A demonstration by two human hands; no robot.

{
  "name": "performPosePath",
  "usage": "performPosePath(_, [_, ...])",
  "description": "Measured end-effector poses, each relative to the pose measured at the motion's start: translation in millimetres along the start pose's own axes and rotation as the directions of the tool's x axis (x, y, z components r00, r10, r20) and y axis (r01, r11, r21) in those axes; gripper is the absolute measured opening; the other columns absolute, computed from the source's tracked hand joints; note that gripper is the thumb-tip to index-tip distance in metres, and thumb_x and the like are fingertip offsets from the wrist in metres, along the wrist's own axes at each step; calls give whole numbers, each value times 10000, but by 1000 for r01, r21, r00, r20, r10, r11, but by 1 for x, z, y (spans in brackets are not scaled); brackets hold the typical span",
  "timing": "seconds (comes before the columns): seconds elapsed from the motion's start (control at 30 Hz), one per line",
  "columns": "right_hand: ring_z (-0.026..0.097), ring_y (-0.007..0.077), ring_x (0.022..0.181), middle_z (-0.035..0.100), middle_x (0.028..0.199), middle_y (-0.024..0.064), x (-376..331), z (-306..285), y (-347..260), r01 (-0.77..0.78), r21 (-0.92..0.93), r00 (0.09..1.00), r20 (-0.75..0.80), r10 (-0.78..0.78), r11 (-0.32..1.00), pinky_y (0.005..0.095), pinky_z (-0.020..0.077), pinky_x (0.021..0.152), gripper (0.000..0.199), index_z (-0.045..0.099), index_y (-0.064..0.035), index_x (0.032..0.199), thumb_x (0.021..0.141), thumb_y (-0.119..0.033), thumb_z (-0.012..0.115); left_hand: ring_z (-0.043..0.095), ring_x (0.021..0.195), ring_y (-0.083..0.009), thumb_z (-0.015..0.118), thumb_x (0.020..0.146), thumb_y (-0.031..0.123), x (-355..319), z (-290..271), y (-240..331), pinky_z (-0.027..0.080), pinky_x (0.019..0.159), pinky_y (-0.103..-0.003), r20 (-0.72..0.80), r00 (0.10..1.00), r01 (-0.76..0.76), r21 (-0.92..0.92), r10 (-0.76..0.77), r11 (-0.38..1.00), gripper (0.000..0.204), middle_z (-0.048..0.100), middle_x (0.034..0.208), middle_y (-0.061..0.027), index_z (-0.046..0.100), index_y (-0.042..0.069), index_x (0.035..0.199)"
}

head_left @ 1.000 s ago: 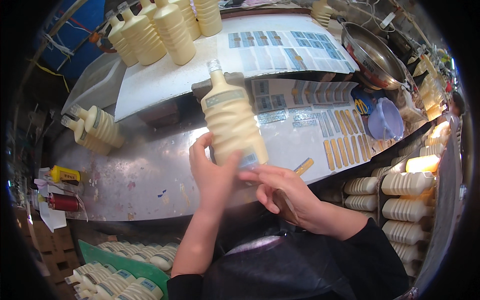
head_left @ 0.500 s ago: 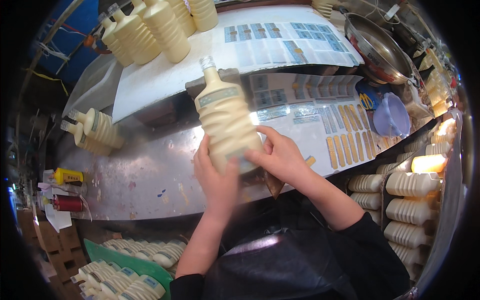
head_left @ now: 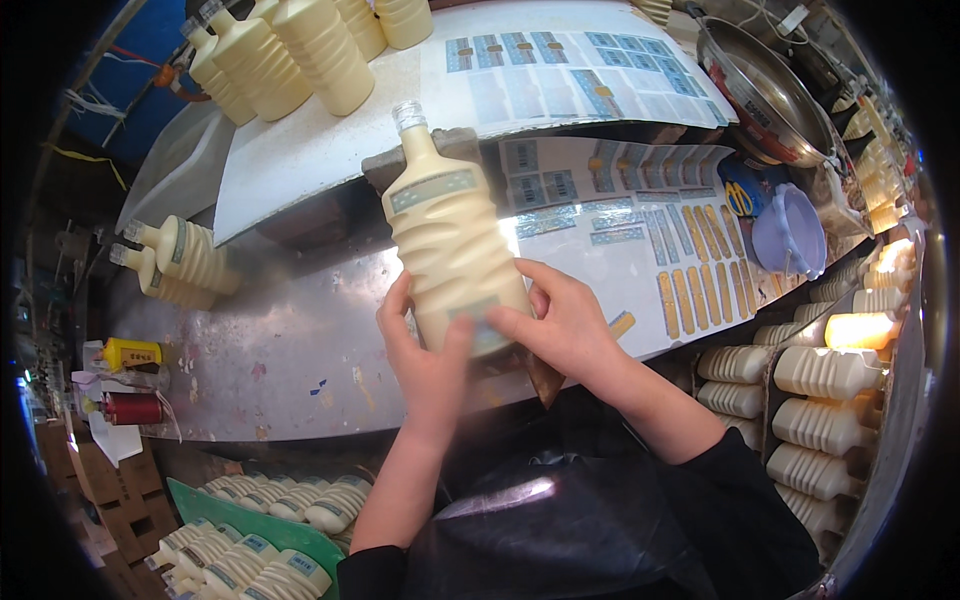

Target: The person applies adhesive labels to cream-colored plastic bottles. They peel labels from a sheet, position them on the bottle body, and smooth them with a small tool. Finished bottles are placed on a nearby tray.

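Note:
A cream-coloured bottle with wavy ridges and a clear capped neck lies in front of me, tilted with its neck away, against a grey block. It has a blue-grey band label below the neck and a small label near its base. My left hand holds the lower left side, its thumb blurred on the small label. My right hand grips the lower right side, thumb pressed at the label's right edge. Both hands are closed around the bottle's lower end.
Blue and gold label strips lie in rows on a white sheet at right, with more labels on the raised board. Cream bottles stand at far left. A lilac bucket, a wide pan and crates of bottles surround the table.
The bottle has shifted very slightly in the picture, along with the surroundings. Both hands keep their hold, and the left thumb stays blurred over the small label.

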State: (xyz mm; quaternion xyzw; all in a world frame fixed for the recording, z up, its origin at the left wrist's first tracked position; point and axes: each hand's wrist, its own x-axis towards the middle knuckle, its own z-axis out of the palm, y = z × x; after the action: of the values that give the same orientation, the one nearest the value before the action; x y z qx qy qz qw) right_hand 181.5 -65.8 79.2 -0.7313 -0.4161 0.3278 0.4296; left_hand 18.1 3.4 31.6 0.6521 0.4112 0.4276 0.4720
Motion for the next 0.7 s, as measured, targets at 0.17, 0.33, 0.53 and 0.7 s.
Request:
performPosePath(0.17, [494, 86, 676, 477, 696, -20, 1, 2, -2, -28, 38, 1000, 16, 27, 999, 282, 450, 633, 612, 663, -6, 1281, 794, -341, 823, 452, 1331, -287, 695, 871, 127, 0, -2, 3, 365, 1150, -430, 19, 999, 33, -27, -33, 999, 716, 438, 1422, -174, 380, -24, 1496])
performPosePath(0.33, [571, 200, 775, 582, 807, 78, 6, -3, 1, -21, 19, 997, 77, 20, 1000, 344, 484, 715, 565, 675, -6, 1223, 839, -408, 773, 436, 1364, -308, 642, 946, 231, -5, 0, -2, 323, 1178, -437, -6, 1000, 7, -28, -7, 1000, 719, 426, 1463, -204, 327, -34, 1535])
performPosePath(0.53, [690, 408, 971, 728, 1004, 221, 10, -7, -9, -55, -83, 989, 132, 66, 995, 452, 530, 858, 525, 705, -21, 1136, 870, -473, 712, 438, 1361, -370, 592, 1010, 357, -5, 11, 18, 331, 1152, -461, 13, 1000, -24, 262, 22, 965, 758, 411, 1483, -258, 281, -77, 1548])
performPosePath(0.7, [695, 404, 958, 729, 989, 219, 9, -3, -3, -1, -33, 995, 101, 4, 999, 456, 534, 848, 529, 712, -24, 1118, 849, -479, 726, 426, 1324, -441, 621, 954, 310, -7, 8, 8, 313, 1140, -519, 17, 998, -69, 263, 67, 962, 792, 423, 1447, -281, 271, -82, 1547])
